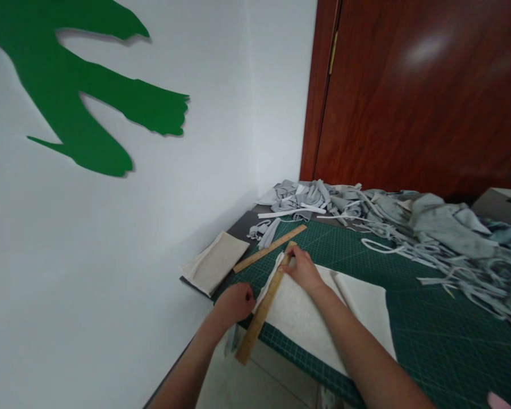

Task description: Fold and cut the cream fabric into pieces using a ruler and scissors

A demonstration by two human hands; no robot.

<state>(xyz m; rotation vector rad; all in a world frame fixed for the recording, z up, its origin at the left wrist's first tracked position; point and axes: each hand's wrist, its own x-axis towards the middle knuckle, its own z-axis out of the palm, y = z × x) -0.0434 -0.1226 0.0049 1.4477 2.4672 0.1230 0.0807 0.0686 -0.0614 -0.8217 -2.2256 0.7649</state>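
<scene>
A white cloth (302, 309) lies on the green cutting mat, folded over on its right side. Across its left part runs a wooden ruler (259, 315), whose near end sticks out past the table edge. My right hand (302, 270) grips the ruler near its far end, thumb on one side and fingers on the other. At the near left corner of the cloth, my left hand (235, 302) is closed, touching or very near the cloth's edge. Its fingertips are turned away, so what they hold is hidden. A narrow strip of cloth shows left of the ruler.
A second wooden ruler (270, 249) lies farther back on the cutting mat (434, 329). Folded beige cloth (216, 262) rests at the left by the wall. Grey and white fabric scraps (409, 221) are heaped along the back and right. Behind them stands a brown door (417, 102).
</scene>
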